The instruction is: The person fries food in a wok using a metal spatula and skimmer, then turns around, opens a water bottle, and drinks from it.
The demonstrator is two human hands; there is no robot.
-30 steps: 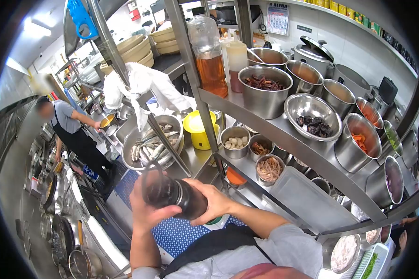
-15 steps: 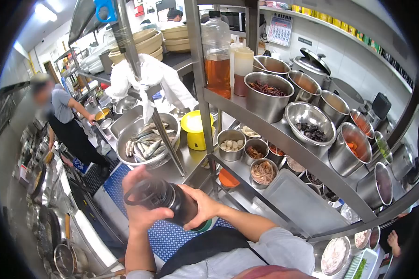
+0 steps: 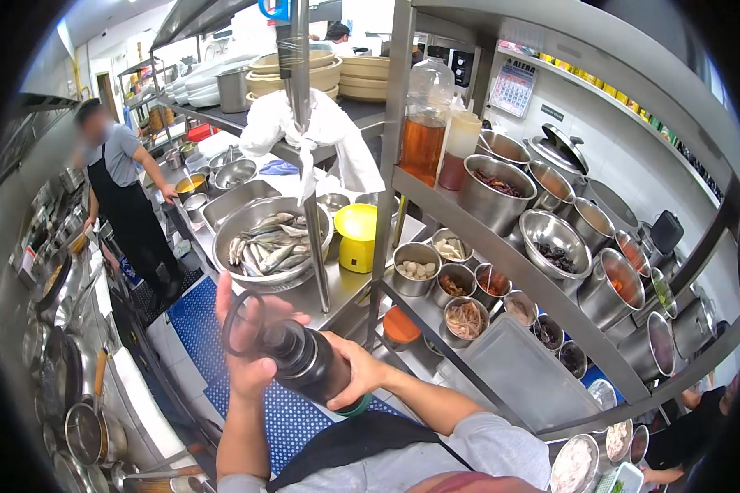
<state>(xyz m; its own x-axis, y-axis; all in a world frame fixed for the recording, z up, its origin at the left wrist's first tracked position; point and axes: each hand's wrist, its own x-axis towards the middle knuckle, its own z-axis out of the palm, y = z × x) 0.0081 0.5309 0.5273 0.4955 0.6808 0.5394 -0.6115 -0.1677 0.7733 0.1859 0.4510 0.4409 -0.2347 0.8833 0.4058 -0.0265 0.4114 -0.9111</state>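
Note:
In front of my body I hold a black drink bottle (image 3: 316,361) with a green base and a loop on its cap, tilted with the cap toward the upper left. My right hand (image 3: 355,367) wraps around the body of the bottle. My left hand (image 3: 245,341) is beside the cap with its fingers spread, and the cap loop (image 3: 244,324) overlaps the palm. Whether the left thumb touches the cap, I cannot tell. Beyond my hands, a large metal bowl (image 3: 222,261) of whole fish (image 3: 267,246) rests on the steel counter, next to a yellow container (image 3: 356,238).
At right, a steel rack (image 3: 501,226) bears metal pots of ingredients and a plastic tray (image 3: 518,370). A white cloth (image 3: 304,131) is tied to a post. One co-worker (image 3: 131,197) stands far left; another person (image 3: 699,427) shows at the right edge. Pans (image 3: 99,435) line the left side.
My left hand has opened away from the cap, its fingers spreading and pointing up. My right hand keeps its grip on the bottle. The surroundings have shifted right in view.

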